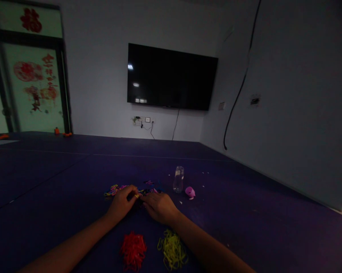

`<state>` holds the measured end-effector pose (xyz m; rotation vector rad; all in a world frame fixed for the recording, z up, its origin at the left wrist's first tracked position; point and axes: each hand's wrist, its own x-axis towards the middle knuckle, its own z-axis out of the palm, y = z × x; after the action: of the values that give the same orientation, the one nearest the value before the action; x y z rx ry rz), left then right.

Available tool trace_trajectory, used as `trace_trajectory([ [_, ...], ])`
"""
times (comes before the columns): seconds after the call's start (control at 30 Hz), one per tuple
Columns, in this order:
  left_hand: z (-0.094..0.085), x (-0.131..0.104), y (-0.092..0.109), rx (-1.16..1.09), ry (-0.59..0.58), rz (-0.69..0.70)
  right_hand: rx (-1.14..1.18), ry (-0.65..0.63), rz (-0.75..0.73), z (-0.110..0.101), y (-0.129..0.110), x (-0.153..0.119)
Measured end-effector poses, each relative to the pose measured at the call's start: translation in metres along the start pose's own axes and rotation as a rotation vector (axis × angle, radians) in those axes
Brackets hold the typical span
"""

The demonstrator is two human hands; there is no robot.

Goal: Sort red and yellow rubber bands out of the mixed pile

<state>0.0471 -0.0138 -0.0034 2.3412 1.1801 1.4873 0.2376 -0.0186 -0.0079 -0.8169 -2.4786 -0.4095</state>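
Observation:
My left hand (123,200) is closed in a pinch, with a small yellow rubber band (137,196) at its fingertips. Beside it, my right hand (161,207) lies palm down with its fingers stretched over a mixed pile of coloured rubber bands (151,190), hiding part of them. More multicoloured bands (113,190) spread out just left of my left hand. Closer to me are a heap of red rubber bands (133,251) and, under my right forearm, a heap of yellow-green rubber bands (173,250).
A clear bottle (178,180) stands uncapped beyond my right hand, with a pink cup-shaped cap (190,192) beside it. White scraps (180,202) dot the dark purple surface (230,212). Small orange objects (67,134) sit at the far left edge.

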Motion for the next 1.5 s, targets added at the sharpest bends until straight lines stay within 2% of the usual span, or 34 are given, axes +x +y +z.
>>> trace_trajectory([
  [0.57,0.000,0.000,0.001,0.078,-0.001,-0.010,-0.020,-0.037,-0.003,-0.003,-0.003,0.002],
  [0.73,-0.006,0.003,-0.001,0.101,0.073,-0.071,-0.011,-0.014,0.045,-0.003,-0.002,0.001],
  [0.9,-0.012,0.009,-0.012,0.116,0.146,-0.122,-0.021,0.006,0.167,-0.001,0.002,0.003],
  [0.97,-0.011,0.010,-0.016,0.123,0.109,-0.096,-0.035,-0.005,0.238,-0.002,0.003,0.005],
  [1.07,-0.008,0.010,-0.019,0.135,-0.035,0.007,-0.027,-0.026,0.306,-0.003,0.005,0.007],
  [1.17,-0.004,0.007,-0.020,0.153,-0.196,0.076,-0.013,-0.042,0.313,-0.003,0.006,0.007],
  [1.27,-0.002,0.005,-0.020,0.167,-0.301,0.068,-0.029,-0.053,0.294,-0.001,0.006,0.007],
  [1.37,-0.003,0.006,-0.020,0.170,-0.336,0.052,-0.037,-0.060,0.283,0.000,0.006,0.007],
  [1.5,-0.002,0.007,-0.020,0.170,-0.315,0.068,-0.029,-0.057,0.281,0.000,0.006,0.006],
])
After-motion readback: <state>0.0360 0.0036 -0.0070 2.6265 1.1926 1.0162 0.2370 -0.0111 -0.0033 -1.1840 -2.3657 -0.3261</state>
